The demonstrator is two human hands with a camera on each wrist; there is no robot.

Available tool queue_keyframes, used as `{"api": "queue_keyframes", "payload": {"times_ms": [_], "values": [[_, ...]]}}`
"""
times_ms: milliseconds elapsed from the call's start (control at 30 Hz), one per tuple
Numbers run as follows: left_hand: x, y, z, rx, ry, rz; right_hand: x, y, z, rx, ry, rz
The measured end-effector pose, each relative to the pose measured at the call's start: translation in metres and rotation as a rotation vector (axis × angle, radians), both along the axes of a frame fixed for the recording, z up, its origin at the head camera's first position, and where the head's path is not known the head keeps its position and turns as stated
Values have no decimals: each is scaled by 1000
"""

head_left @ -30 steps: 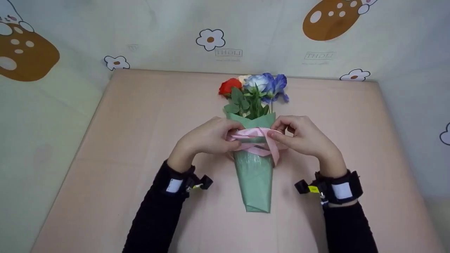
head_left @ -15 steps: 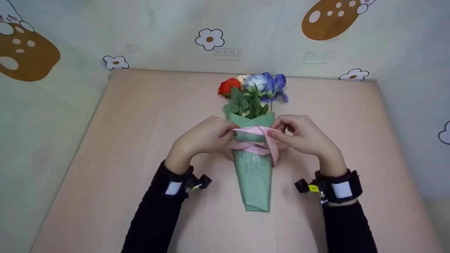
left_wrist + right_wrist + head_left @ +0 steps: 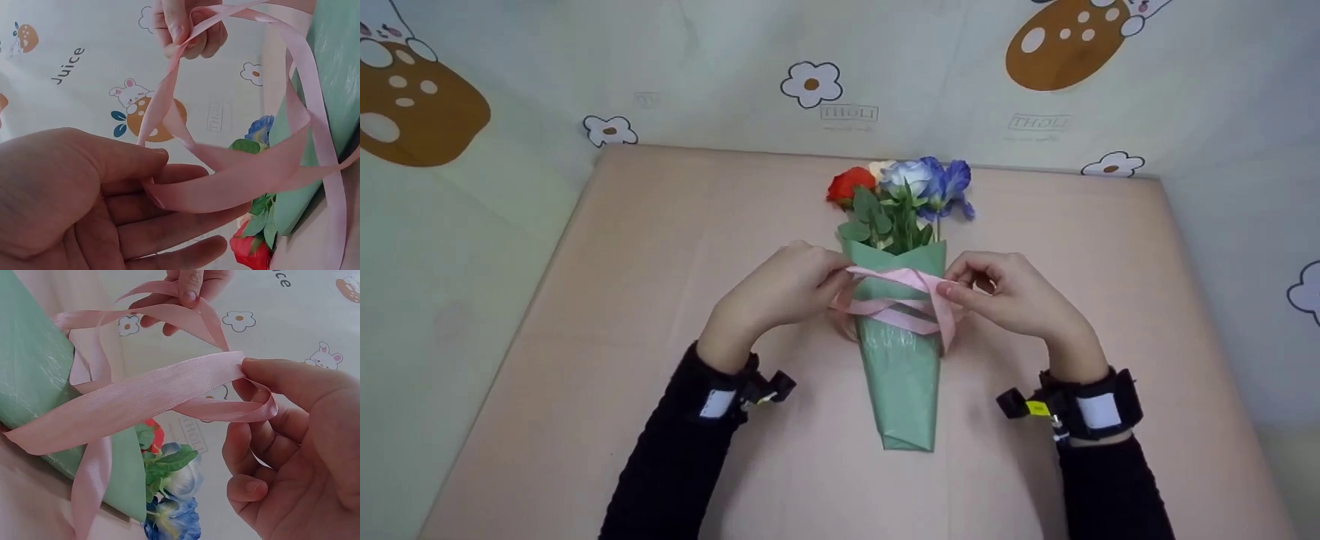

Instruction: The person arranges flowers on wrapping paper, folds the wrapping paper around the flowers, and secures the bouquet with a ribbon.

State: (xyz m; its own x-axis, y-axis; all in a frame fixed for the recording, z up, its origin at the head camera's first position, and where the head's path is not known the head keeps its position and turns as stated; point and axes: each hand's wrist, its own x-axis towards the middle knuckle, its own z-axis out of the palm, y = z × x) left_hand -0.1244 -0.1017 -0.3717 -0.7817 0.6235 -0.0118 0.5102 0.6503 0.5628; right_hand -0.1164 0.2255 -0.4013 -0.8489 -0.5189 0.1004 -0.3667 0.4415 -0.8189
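A bouquet wrapped in green paper (image 3: pixel 900 375) lies on the table, its red rose (image 3: pixel 851 185), pale blue rose (image 3: pixel 907 176) and blue iris (image 3: pixel 952 184) pointing away from me. Pink ribbon (image 3: pixel 896 276) crosses over the upper part of the wrap in loops. My left hand (image 3: pixel 784 289) pinches the ribbon between thumb and index finger at the wrap's left side; in the left wrist view its other fingers (image 3: pixel 180 230) are spread. On the right side my right hand (image 3: pixel 1012 292) pinches another part of the ribbon, with the lower fingers (image 3: pixel 247 489) curled. A ribbon end hangs below it.
The table (image 3: pixel 660 247) has a pale pink cover. Behind it stands a light wall sheet (image 3: pixel 720 82) printed with flowers and brown shapes. A black strap with a small camera sits on each wrist (image 3: pixel 1099 409).
My left hand has drawn leftward and slightly away from me with the ribbon, stretching the upper strand across the wrap. My right hand has shifted slightly right and keeps its pinch.
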Motion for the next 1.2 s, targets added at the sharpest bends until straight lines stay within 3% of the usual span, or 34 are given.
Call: {"api": "queue_keyframes", "payload": {"times_ms": [133,367,467,567,733,833,1033,1200], "values": [[-5,-11,1,45,-61,1,-1,4,-1,-5,-10,29],[-17,-53,0,236,-379,-45,0,26,0,27,-129,67],[-17,-73,-4,253,-506,-53,4,41,0,30,-171,80],[-15,-92,-11,242,-586,-45,11,58,2,10,-203,72],[-12,-109,-24,237,-636,-33,25,90,1,-48,-220,39],[-9,-114,-32,231,-658,-31,33,109,-3,-31,-233,40],[-1,-128,-42,195,-701,-44,44,139,-11,181,-149,5],[2,-136,-50,49,-659,-63,43,148,-19,311,-111,-30]]}}
